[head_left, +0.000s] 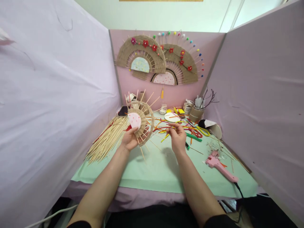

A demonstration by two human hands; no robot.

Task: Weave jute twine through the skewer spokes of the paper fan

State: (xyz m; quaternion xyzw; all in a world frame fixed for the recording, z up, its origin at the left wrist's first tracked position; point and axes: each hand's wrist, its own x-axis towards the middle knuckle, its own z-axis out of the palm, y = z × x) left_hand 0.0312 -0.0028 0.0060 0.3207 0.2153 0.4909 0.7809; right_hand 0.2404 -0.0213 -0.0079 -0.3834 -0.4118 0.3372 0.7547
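Counter (147, 175) bears the work; a bundle of thin sticks (106, 141) lies at its left; the small woven fan (143, 123) is held up over the counter, its spokes (155, 101) radiating, the left grip (130, 138) closed on its lower edge; right grip (178, 136) apart from it, fingertips drawn close, whether around a strand cannot be told; step in hand judged to be building up the fan's outer ring; next move would call for a steady left hold, fine right pinch; marks on the can (188, 108) too small to read.
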